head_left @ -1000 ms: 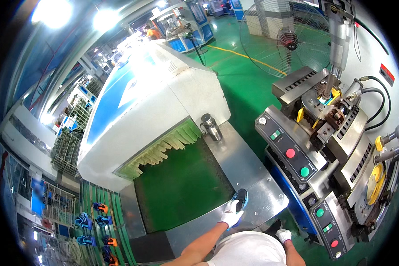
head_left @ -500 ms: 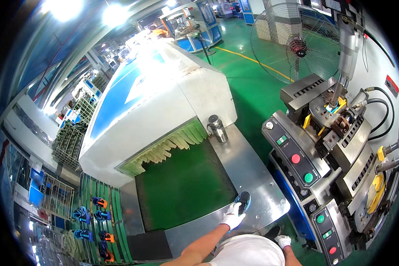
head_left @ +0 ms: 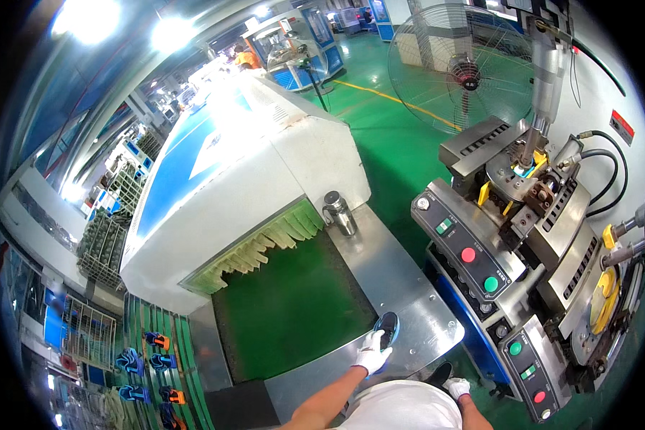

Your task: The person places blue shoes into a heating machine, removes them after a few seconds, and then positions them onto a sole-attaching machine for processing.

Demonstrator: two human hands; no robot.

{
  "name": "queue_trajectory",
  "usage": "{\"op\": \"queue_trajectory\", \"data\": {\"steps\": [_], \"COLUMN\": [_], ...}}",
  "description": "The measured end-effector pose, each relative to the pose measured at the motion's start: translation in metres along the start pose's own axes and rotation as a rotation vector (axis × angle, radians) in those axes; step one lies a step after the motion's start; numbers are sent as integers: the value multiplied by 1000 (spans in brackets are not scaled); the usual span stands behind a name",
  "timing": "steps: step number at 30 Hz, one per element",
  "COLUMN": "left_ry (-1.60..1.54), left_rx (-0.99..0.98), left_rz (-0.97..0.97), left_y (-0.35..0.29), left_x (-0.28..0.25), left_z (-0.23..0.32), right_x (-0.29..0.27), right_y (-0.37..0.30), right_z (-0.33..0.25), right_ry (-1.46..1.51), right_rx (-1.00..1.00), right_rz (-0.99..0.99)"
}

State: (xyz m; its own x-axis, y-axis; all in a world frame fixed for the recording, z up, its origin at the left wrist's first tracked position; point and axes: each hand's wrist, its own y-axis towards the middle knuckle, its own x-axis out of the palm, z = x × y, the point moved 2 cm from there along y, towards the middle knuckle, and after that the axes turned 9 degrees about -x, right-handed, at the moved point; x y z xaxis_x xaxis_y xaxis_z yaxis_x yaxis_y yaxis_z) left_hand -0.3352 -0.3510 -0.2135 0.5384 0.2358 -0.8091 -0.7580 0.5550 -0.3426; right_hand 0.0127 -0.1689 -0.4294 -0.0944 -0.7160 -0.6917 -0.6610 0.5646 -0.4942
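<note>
Head view: we find the left hand [head_left: 370, 354], white-gloved, clamped on a dark, blue-edged shoe [head_left: 388, 324]. The shoe is over the steel tabletop [head_left: 426, 315], just beside the near right corner of the green conveyor belt [head_left: 294, 308]; we cannot tell whether it touches the metal. The right hand [head_left: 457, 388], also gloved, is apart from the left, near a dark object [head_left: 441, 373]; its grip we cannot determine. We note a steel flask [head_left: 340, 214] upright beside the strip curtain [head_left: 269, 247], blue-and-orange straps [head_left: 158, 340] at left, and a button panel [head_left: 460, 240] at right.
</note>
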Motion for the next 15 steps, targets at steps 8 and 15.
{"op": "queue_trajectory", "data": {"steps": [8, 15], "left_ry": [-65, -82], "left_rx": [-1, 2], "left_rz": [19, 18], "left_y": [2, -5], "left_x": [5, 0], "left_z": [-4, -9], "right_x": [-4, -24], "right_y": [-4, -23], "right_z": [-7, -40], "right_ry": [144, 446], "right_rx": [101, 264], "right_rz": [-27, 35]}}
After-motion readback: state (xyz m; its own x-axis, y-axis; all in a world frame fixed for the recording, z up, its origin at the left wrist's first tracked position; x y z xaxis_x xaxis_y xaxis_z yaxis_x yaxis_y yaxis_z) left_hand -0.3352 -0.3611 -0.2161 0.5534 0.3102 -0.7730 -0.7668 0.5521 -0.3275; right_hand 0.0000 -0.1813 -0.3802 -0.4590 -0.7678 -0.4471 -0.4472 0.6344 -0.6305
